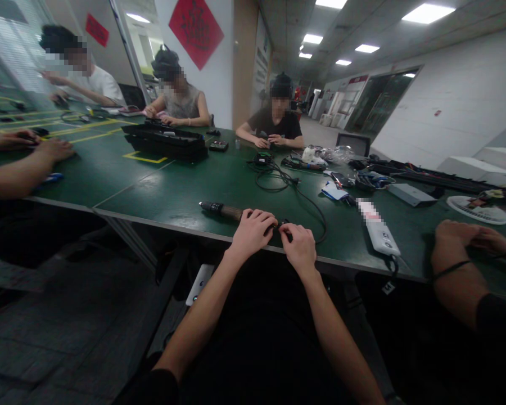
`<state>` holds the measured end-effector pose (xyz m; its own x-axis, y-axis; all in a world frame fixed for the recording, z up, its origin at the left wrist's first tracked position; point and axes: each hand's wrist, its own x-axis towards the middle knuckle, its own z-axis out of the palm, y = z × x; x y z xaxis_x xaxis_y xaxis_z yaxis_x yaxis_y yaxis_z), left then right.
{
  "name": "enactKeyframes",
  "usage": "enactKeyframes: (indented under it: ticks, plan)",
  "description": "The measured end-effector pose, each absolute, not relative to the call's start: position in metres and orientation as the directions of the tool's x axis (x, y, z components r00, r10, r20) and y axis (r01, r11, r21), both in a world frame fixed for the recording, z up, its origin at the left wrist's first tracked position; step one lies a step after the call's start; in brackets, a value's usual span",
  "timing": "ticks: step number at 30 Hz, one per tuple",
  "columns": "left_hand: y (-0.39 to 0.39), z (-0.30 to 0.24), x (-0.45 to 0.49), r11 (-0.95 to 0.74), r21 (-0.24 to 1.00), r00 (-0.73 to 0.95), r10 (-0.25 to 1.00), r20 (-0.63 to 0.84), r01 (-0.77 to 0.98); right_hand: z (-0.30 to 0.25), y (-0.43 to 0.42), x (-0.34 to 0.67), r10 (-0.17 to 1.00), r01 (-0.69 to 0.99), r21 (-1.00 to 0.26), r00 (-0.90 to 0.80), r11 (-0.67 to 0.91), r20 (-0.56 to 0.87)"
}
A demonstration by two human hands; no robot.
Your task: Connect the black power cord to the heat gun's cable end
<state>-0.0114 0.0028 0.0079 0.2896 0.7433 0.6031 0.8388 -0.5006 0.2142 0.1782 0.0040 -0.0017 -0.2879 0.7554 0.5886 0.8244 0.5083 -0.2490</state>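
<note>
A long dark tool with a brownish barrel [221, 210] lies along the near edge of the green table [172, 191]. My left hand [253, 229] is wrapped over its handle end, fingers curled. Just to the right, my right hand [299, 243] pinches something small and dark at the tool's cord end; I cannot make out what it is. A black cable [312, 205] runs from there in a loop back across the table to a tangle near a small black box [262, 158].
A white power strip [379, 230] lies right of my hands. A long black case [166, 140] sits mid-table. Three people sit at the far side; other people's arms rest at the left [29, 163] and right [464, 253] edges. Cables and small parts clutter the right.
</note>
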Motion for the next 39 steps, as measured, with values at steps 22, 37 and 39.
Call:
enactKeyframes:
  ticks: [22,37,39]
  plan:
    - [0.002,0.0087,-0.0115,-0.501,0.227,0.288,0.75,0.595,0.835,-0.0017,0.0036,0.1778,0.755,0.83,-0.241,-0.285,0.502,0.591]
    - [0.003,0.0075,-0.0112,-0.496,0.228,0.277,0.747,0.605,0.838,-0.0016,0.0043,0.1778,0.755,0.827,-0.244,-0.29,0.507,0.588]
    - [0.0033,0.0071,-0.0109,-0.484,0.236,0.263,0.752,0.605,0.843,-0.002,0.0045,0.1778,0.755,0.826,-0.246,-0.288,0.507,0.588]
